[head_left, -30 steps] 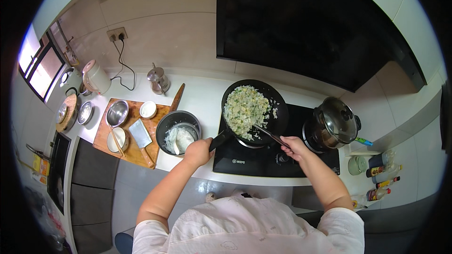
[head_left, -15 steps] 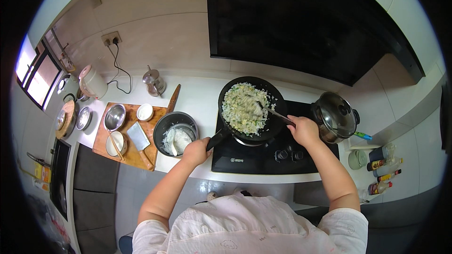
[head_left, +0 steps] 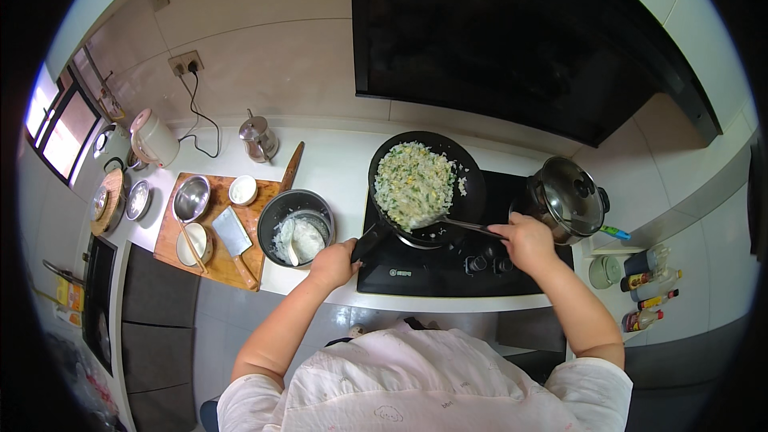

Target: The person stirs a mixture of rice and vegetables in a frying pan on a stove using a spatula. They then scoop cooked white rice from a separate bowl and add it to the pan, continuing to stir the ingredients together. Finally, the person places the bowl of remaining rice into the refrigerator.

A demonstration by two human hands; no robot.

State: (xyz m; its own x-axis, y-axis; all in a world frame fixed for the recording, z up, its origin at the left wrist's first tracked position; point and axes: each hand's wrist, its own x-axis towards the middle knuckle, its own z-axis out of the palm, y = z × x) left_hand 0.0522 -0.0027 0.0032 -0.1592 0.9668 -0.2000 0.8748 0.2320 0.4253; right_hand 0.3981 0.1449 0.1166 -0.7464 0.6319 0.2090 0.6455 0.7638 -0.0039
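The fingers of the left hand [head_left: 334,262] are wrapped around the handle of the black frying pan [head_left: 426,186], which is set on the black cooktop [head_left: 448,264] and is filled with fried rice [head_left: 414,184]. The right hand [head_left: 528,242] is closed on the handle of a spatula [head_left: 456,225], whose blade is pushed under the near edge of the rice. A rice cooker pot [head_left: 295,226] is seen just left of the pan, and a lidded steel pot [head_left: 568,198] to its right.
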